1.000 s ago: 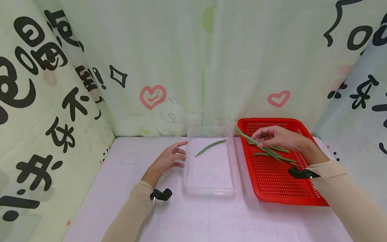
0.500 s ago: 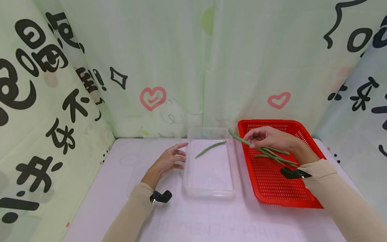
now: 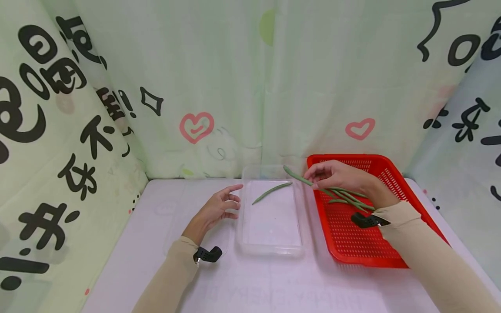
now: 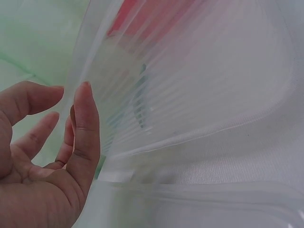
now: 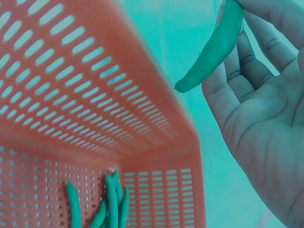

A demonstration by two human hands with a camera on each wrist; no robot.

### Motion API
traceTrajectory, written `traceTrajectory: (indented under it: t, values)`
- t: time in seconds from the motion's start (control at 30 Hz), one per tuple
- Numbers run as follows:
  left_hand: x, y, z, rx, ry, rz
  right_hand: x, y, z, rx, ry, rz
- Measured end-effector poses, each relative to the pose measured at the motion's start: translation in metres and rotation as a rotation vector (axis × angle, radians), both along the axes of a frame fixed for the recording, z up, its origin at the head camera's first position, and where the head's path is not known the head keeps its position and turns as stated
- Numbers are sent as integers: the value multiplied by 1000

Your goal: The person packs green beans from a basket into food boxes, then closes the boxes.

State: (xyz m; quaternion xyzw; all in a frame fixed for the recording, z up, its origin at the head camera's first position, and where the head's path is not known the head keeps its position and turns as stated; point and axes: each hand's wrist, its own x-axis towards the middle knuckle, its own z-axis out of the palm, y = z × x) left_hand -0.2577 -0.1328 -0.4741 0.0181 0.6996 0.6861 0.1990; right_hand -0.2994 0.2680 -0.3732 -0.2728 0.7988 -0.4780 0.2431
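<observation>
Between the right hand's (image 3: pixel 339 176) thumb and fingers (image 5: pixel 240 61) hangs a long green bean (image 3: pixel 303 179), pinched near one end, its free tip reaching past the red basket (image 3: pixel 395 182) rim over the clear tray (image 3: pixel 299 248). More beans (image 3: pixel 348 198) lie in the basket behind the fingers. One bean (image 3: pixel 272 191) lies in the tray. The left hand (image 3: pixel 217 208) rests open on the tabletop (image 3: pixel 156 261), fingers relaxed just beside the tray's wall, holding nothing. The bean looks light, slim and slightly bendy; a gentle pinch nearer its middle would likely steady it.

Beige long sleeves (image 3: pixel 426 243), black wrist cameras (image 3: pixel 365 221)
</observation>
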Motion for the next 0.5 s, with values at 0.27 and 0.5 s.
traceTrajectory:
  t: [0.27, 0.5]
  values:
    - [0, -1, 1, -1, 1, -4, -6, -17, 1, -10, -4, 3]
    - [0, 0, -1, 5, -4, 2, -10, -33, 2, -27, -36, 25]
